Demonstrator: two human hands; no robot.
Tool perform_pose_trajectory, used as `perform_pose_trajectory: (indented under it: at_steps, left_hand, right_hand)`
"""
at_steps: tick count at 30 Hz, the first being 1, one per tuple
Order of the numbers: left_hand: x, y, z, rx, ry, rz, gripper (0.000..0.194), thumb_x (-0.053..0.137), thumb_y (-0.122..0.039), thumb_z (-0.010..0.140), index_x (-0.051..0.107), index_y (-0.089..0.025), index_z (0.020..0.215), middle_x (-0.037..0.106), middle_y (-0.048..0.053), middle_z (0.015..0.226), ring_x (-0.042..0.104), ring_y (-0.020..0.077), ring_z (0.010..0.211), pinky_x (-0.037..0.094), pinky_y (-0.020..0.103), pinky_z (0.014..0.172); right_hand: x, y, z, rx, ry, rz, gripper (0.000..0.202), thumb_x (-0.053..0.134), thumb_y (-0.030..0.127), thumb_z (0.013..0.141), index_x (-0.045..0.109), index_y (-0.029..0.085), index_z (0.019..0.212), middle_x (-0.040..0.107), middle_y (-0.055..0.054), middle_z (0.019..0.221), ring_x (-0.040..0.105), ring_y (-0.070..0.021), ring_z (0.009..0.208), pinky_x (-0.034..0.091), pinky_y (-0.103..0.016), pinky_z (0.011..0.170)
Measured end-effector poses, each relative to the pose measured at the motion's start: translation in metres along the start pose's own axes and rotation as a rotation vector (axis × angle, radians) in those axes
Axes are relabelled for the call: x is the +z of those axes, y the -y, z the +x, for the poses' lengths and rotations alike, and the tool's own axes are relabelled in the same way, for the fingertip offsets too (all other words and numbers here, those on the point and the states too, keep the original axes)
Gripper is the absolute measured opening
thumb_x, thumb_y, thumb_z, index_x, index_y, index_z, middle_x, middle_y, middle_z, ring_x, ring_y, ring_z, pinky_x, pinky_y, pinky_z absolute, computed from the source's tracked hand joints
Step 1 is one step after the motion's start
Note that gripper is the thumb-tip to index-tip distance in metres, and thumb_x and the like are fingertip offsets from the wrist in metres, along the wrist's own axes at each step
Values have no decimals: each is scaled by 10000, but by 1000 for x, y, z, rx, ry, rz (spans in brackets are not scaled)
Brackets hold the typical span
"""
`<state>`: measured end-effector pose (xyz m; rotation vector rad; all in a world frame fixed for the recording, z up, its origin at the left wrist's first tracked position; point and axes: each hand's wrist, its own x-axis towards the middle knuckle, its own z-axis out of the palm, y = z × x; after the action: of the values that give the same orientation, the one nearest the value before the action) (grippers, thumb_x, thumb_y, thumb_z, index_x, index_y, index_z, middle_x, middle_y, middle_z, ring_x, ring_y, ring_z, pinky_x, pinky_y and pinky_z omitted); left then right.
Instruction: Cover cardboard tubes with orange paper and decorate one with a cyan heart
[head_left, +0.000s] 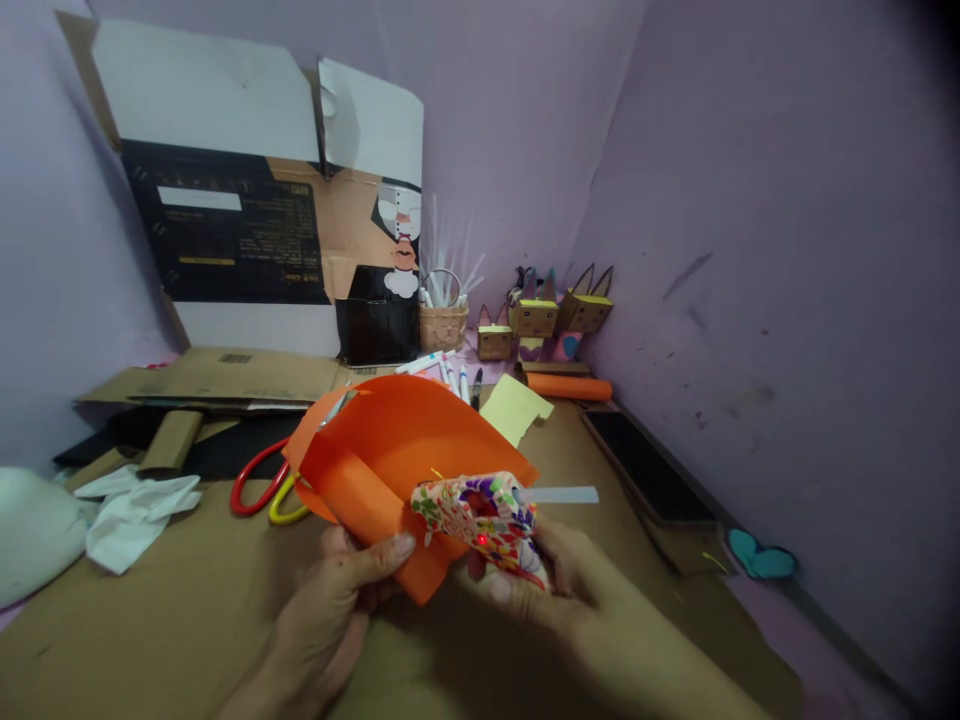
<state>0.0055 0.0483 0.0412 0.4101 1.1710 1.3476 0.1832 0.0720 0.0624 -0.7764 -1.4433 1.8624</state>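
Observation:
Curved and folded orange paper (420, 430) is pinched at its lower left by my left hand (345, 585), thumb on top. My right hand (551, 590) is wrapped round a flower-patterned glue gun (484, 520) with a small red light. A whitish glue stick (562, 495) sticks out of the gun's back end. The gun's front end points left and lies over the folded edge of the paper, close to my left thumb; its tip is hard to make out. Scissors with red and yellow handles (259, 478) lie behind the paper, partly hidden by it.
Flattened cardboard (217, 375) and a printed carton (225, 220) stand at the back left. Crumpled tissue (139, 515) lies left. Behind are markers (454, 380), a basket (442, 328), yellow paper (514, 408), an orange roll (570, 387) and cardboard figures (536, 318). A dark tablet-like slab (649, 465) is right.

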Motion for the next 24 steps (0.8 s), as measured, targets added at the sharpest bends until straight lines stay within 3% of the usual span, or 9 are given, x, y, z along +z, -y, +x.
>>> perform_pose_trajectory:
  at_steps: [8,14,24]
  left_hand:
    - [1,1,-3,10,6,-28,523,760,-161,561,589,-223,1051,705,29,919,644,267,905,549,320,708]
    - [1,0,-2,35,-32,-20,585,787,-135,507,584,-196,1052,703,39,880,656,270,863,551,338,674]
    - [1,-2,-1,27,31,-38,558,809,-169,505,616,-188,1028,709,38,852,657,260,846,553,314,677]
  right_hand:
    - [4,4,1,6,-36,-64,324,599,200,760,591,198,1084,648,-46,1037,576,-217,973,427,-335,874]
    - [4,4,5,-26,-28,-105,314,592,185,761,609,211,1074,658,-30,987,583,-211,955,437,-319,857]
    - [5,9,-4,60,-72,-115,347,601,244,741,586,187,1083,644,-59,1012,575,-228,963,425,-346,871]
